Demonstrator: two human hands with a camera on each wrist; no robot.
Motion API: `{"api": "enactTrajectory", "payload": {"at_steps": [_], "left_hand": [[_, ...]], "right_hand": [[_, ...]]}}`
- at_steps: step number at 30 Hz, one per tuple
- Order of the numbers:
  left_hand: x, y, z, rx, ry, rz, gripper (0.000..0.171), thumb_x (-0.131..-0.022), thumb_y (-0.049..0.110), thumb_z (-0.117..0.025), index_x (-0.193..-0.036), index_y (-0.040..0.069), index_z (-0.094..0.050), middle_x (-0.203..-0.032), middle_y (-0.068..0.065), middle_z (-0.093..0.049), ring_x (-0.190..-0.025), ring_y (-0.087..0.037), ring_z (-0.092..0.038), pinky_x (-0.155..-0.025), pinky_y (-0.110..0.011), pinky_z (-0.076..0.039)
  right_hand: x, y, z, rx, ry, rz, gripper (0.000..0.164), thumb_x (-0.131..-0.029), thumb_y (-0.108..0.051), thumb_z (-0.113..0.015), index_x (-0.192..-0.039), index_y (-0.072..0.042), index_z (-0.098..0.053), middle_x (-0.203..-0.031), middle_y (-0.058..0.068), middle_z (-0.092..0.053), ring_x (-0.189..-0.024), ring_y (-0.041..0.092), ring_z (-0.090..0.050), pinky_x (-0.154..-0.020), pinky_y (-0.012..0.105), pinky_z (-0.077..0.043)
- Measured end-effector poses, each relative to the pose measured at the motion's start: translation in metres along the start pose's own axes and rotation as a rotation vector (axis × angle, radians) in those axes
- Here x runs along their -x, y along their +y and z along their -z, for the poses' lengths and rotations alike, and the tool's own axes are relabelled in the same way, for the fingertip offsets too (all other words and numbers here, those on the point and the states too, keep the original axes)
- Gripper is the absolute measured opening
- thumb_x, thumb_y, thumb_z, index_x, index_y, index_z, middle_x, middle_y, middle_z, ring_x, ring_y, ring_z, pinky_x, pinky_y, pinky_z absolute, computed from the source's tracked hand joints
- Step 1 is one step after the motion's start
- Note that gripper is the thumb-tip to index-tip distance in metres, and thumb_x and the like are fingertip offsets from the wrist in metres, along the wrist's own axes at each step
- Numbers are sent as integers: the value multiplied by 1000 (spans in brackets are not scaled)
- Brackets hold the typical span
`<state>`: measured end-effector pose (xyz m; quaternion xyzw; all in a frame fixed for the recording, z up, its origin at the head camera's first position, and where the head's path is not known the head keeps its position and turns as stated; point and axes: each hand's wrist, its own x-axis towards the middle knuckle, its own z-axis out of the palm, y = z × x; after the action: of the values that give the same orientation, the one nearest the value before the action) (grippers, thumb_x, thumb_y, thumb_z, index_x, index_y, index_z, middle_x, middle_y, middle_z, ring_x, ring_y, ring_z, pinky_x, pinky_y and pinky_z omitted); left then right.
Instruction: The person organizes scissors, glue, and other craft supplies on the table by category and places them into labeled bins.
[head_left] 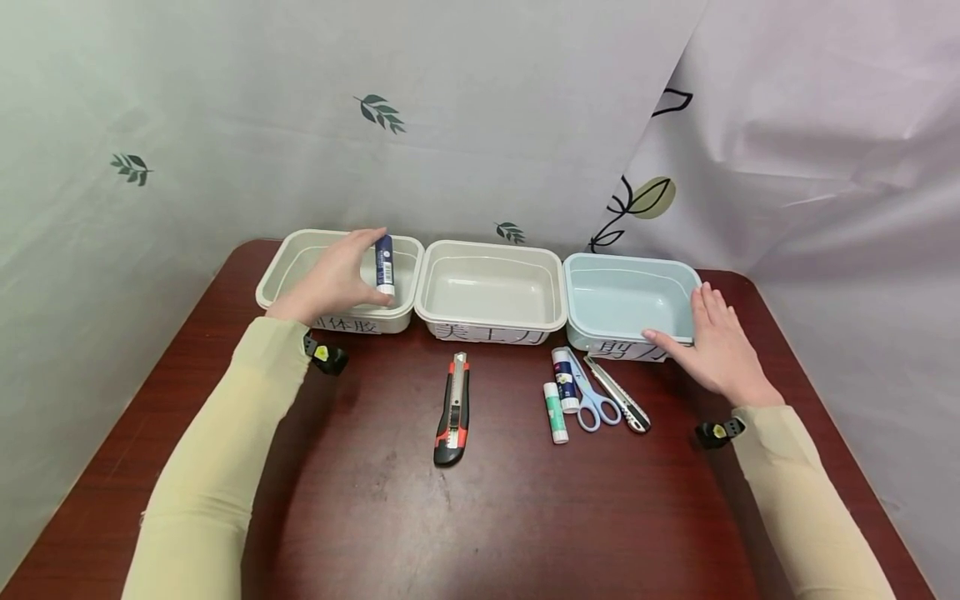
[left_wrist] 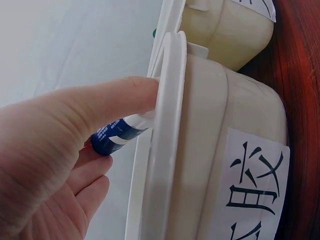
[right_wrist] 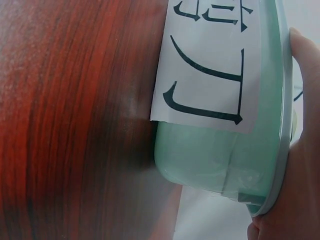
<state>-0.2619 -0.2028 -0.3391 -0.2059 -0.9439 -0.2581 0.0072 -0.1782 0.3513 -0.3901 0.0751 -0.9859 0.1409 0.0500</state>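
Note:
My left hand pinches a dark blue glue stick with a white end between thumb and fingers. It holds the stick nearly upright over the left cream bin, which bears a paper label. In the left wrist view the glue stick is partly hidden behind the bin's rim. My right hand rests on the right corner of the light blue bin, fingers extended and thumb along the front rim. The right wrist view shows that bin's labelled side close up.
A cream bin stands between the other two. On the table lie a red-black utility knife, a blue glue stick, a green glue stick, blue-handled scissors and a white-black utility knife. A patterned cloth hangs behind.

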Motion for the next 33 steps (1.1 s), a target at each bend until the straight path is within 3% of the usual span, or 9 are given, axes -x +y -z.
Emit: {"api": "enactTrajectory", "payload": {"at_steps": [9, 18, 33], "left_hand": [[-1, 1, -1, -18, -26, -1, 109, -68, 21, -93, -155, -7, -33, -155, -28, -36, -143, -43, -32, -117, -53, -25], [3, 1, 2, -14, -58, 14, 109, -72, 20, -91, -158, -3, -29, -159, -25, -31, -147, -43, -25, -119, -54, -19], [7, 0, 4, -35, -45, 16, 104, -75, 22, -91, -157, -2, -31, -157, -25, -35, -145, -44, -28, -118, -55, -21]], "right_hand": [[0, -1, 1, 1, 0, 1, 111, -94, -64, -57, -156, 15, -8, -163, 32, 1, -152, 42, 3, -121, 53, 2], [1, -1, 0, 8, -4, 0, 111, -94, -64, -57, -156, 15, -8, -163, 33, 0, -152, 43, 2, -121, 53, 2], [1, -2, 2, 7, -6, 5, 111, -95, -64, -57, -155, 16, -8, -162, 34, 0, -151, 44, 1, -121, 54, 2]]}}
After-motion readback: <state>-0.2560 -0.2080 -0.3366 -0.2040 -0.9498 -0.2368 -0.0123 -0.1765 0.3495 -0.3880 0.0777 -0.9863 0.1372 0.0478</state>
